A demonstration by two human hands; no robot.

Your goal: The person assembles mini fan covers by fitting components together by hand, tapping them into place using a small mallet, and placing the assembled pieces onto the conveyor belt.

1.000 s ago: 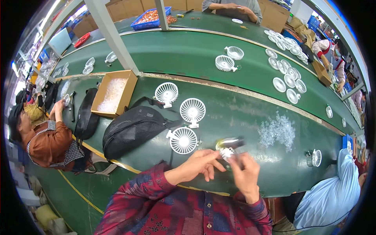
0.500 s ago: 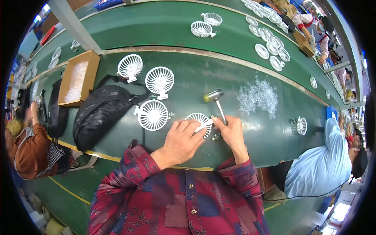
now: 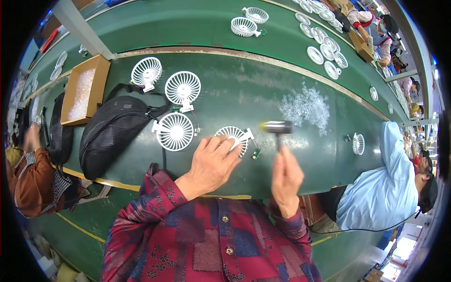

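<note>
My left hand [image 3: 210,162] presses down on a round white slatted fan housing [image 3: 229,131] lying on the green table, its fingers bent over the near side. A small green circuit board [image 3: 256,154] hangs from this housing by thin wires. In my right hand [image 3: 286,178] is a small mallet [image 3: 277,127], gripped by the handle, its head blurred and raised to the right of the housing. Left of my hands lie more white housings: one close by [image 3: 175,132], one behind it [image 3: 183,88] and one farther left [image 3: 146,72].
Small clear plastic pieces [image 3: 305,109] are heaped at the back right. Another fan housing [image 3: 358,144] stands right. Leftward are a black mesh bag [image 3: 115,134] and an open cardboard box [image 3: 100,80]. Co-workers sit at right [image 3: 376,183] and left [image 3: 41,174]; a green belt [image 3: 197,33] runs behind.
My right hand has moved away from the housing toward the right, swinging the mallet upright. My left hand stays on the housing. The view has shifted slightly.
</note>
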